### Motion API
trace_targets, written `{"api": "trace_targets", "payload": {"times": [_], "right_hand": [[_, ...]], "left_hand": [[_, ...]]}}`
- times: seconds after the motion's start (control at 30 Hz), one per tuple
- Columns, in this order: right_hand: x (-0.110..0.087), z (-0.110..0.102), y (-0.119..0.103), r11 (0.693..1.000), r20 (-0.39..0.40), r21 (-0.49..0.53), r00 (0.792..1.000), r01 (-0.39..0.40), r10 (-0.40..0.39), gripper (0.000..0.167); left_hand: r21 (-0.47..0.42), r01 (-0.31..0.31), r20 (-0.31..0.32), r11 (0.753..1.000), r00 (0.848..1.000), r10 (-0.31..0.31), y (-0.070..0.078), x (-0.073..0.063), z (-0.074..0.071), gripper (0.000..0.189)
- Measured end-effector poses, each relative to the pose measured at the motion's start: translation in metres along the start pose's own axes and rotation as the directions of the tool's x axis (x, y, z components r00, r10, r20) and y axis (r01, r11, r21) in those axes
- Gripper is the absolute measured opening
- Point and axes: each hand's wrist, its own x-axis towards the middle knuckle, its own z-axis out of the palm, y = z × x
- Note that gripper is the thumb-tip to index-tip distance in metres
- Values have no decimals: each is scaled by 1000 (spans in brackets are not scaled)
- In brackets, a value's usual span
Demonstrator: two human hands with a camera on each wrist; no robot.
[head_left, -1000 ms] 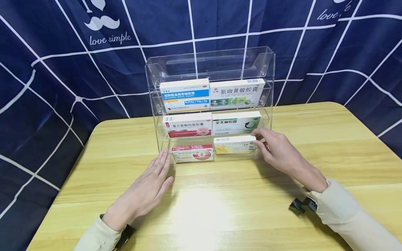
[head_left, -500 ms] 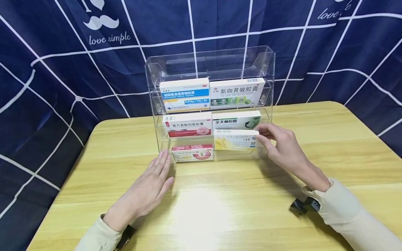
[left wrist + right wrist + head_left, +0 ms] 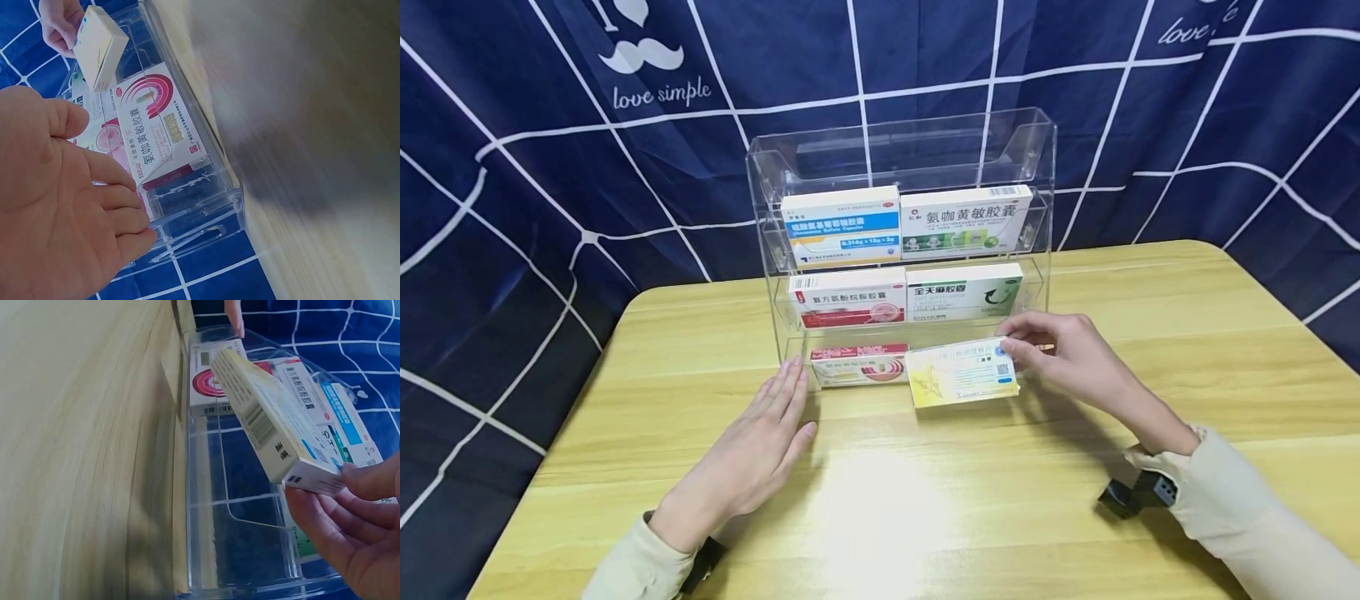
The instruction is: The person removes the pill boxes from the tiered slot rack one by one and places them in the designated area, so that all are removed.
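Note:
In the head view my right hand (image 3: 1071,358) pinches the right end of a white and yellow medicine box (image 3: 962,372), thumb in front. The box is held in front of the bottom tier of a clear acrylic rack (image 3: 901,158), tilted and out of its slot. The right wrist view shows the bare bottom compartment behind the raised box (image 3: 269,419). My left hand (image 3: 748,446) lies with straight fingers, tips at the rack's lower left corner. Beside those fingertips, a red and white medicine box (image 3: 860,367) stands in the bottom tier's left half.
Higher tiers hold a blue and white box (image 3: 842,227), a green and white box (image 3: 966,222), a red-striped box (image 3: 847,298) and a dark green box (image 3: 964,293). The rack stands on a wooden table (image 3: 880,517) before a navy gridded curtain (image 3: 925,50).
My right hand has lifted the yellow and white box up from the rack's bottom right slot, then brought it forward and tilted it. My left hand has stayed in place.

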Motion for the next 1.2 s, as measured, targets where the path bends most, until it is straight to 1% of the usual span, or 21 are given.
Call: {"api": "trace_targets", "payload": {"times": [0.1,0.23,0.3,0.4,0.53,0.73,0.8,0.9,1.0,1.1,1.2], "right_hand": [[0,0,0,999,57,-1,997,-47,47,13],[0,0,1,995,94,4,991,-98,97,12],[-1,0,1,992,114,10,985,-129,127,14],[-2,-2,0,978,159,68,970,-197,185,19],[-3,-3,0,950,216,138,945,-279,246,24],[-2,-3,1,925,263,155,917,-347,300,25],[-2,-2,1,920,267,157,912,-359,310,25],[-3,-1,1,918,259,154,911,-366,320,24],[-3,1,1,925,235,131,918,-356,319,25],[-4,4,2,938,210,104,929,-332,305,22],[-5,6,2,954,201,96,944,-285,262,18]], "left_hand": [[3,0,-1,1000,1000,0,0,0,0,61],[3,-1,-1,1000,1000,1,1,1,1,61],[3,-1,-1,1000,1000,1,1,1,1,61],[2,2,2,1000,1000,-2,1,1,1,61],[5,5,2,1000,1000,-5,1,1,0,61],[-2,9,2,1000,1000,-9,2,0,0,62],[-4,12,3,1000,1000,-12,2,0,0,62],[-1,15,4,1000,1000,-15,2,0,0,62],[-1,14,3,1000,1000,-14,2,0,1,62],[-3,14,1,1000,1000,-14,2,0,1,62],[-6,14,0,1000,1000,-14,2,0,1,62]]}}
